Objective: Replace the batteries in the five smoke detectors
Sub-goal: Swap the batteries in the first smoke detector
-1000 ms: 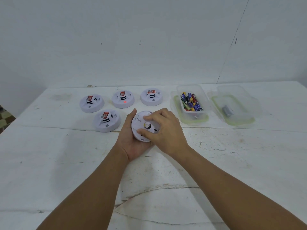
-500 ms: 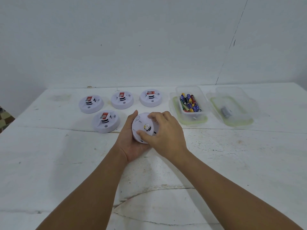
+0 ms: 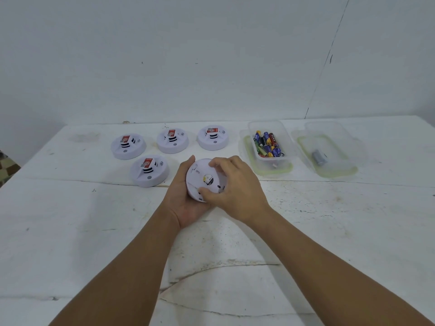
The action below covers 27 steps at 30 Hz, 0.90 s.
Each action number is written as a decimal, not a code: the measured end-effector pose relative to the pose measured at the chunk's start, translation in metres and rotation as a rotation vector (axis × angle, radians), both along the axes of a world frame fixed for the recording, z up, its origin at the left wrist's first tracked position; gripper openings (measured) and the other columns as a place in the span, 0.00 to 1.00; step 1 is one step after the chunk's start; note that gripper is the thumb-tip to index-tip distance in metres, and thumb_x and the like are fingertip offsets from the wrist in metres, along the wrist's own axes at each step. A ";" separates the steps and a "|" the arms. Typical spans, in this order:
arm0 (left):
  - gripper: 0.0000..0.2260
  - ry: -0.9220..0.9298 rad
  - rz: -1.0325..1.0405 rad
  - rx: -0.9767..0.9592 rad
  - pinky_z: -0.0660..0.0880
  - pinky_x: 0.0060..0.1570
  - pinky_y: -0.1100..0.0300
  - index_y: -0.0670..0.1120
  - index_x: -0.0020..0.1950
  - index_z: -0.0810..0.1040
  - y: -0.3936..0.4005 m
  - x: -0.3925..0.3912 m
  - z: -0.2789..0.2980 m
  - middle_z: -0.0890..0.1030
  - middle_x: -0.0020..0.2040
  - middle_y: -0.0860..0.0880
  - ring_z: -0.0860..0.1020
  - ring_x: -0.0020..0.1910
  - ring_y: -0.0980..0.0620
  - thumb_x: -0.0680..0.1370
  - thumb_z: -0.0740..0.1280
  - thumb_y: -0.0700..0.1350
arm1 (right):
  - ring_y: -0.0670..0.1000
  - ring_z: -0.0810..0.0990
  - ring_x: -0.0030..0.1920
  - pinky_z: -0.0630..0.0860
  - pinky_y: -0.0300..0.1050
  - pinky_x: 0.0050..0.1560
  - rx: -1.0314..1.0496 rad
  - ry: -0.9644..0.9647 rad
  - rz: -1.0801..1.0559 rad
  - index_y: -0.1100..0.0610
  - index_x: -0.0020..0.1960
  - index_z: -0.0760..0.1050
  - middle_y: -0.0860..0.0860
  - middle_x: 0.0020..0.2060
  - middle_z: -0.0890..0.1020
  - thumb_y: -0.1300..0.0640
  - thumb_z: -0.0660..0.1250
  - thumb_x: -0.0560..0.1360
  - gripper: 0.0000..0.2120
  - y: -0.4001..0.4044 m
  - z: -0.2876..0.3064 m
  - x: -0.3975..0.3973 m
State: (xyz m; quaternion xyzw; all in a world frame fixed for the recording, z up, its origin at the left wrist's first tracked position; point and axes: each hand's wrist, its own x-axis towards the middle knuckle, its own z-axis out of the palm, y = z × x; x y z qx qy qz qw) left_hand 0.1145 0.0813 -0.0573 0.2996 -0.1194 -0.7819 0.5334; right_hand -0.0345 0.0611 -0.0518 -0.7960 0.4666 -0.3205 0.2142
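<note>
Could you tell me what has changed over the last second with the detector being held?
Little has changed. The left hand still cradles the upturned smoke detector, and the right hand still grips its back, its fingers having shifted slightly round the rim, as if twisting. The four other detectors, the battery tub and the second tub have not moved.

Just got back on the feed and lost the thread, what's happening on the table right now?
A person holds one smoke detector back side up: the left hand cradles it from below, and the right hand grips its back with thumb and fingers. Four other detectors sit face up on the white table. To the right, a clear tub of batteries stands open, and a second clear tub holds one small grey item.
</note>
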 end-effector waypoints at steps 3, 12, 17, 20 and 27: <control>0.25 -0.014 -0.004 0.007 0.79 0.59 0.50 0.41 0.58 0.86 0.000 0.001 -0.001 0.83 0.61 0.42 0.83 0.58 0.43 0.81 0.64 0.62 | 0.50 0.77 0.57 0.77 0.49 0.55 0.014 -0.012 -0.077 0.49 0.66 0.75 0.48 0.55 0.76 0.38 0.78 0.69 0.30 0.005 -0.001 0.004; 0.25 -0.044 -0.011 -0.003 0.81 0.56 0.51 0.42 0.58 0.85 0.000 0.000 0.001 0.83 0.59 0.42 0.83 0.57 0.44 0.82 0.63 0.62 | 0.49 0.77 0.55 0.77 0.48 0.53 0.054 0.035 -0.100 0.49 0.64 0.74 0.47 0.54 0.75 0.37 0.77 0.69 0.30 0.006 0.006 0.003; 0.25 -0.044 0.003 0.001 0.80 0.58 0.51 0.42 0.59 0.85 0.002 -0.002 0.003 0.82 0.60 0.42 0.83 0.58 0.44 0.81 0.63 0.62 | 0.50 0.77 0.54 0.76 0.48 0.52 0.083 0.043 -0.105 0.49 0.63 0.74 0.47 0.54 0.75 0.37 0.76 0.69 0.28 0.006 0.011 0.004; 0.24 -0.071 0.017 0.005 0.76 0.63 0.50 0.42 0.60 0.84 0.003 -0.004 0.005 0.81 0.62 0.41 0.82 0.60 0.43 0.81 0.63 0.62 | 0.51 0.76 0.56 0.76 0.49 0.54 0.120 0.004 -0.065 0.50 0.62 0.73 0.48 0.54 0.74 0.39 0.77 0.70 0.27 0.005 0.007 0.002; 0.32 -0.099 0.076 -0.015 0.68 0.74 0.46 0.42 0.74 0.74 0.006 -0.014 0.015 0.78 0.65 0.40 0.75 0.67 0.40 0.80 0.63 0.64 | 0.46 0.72 0.68 0.73 0.47 0.67 0.292 -0.258 0.053 0.45 0.76 0.68 0.45 0.65 0.72 0.31 0.67 0.75 0.34 0.017 -0.003 -0.005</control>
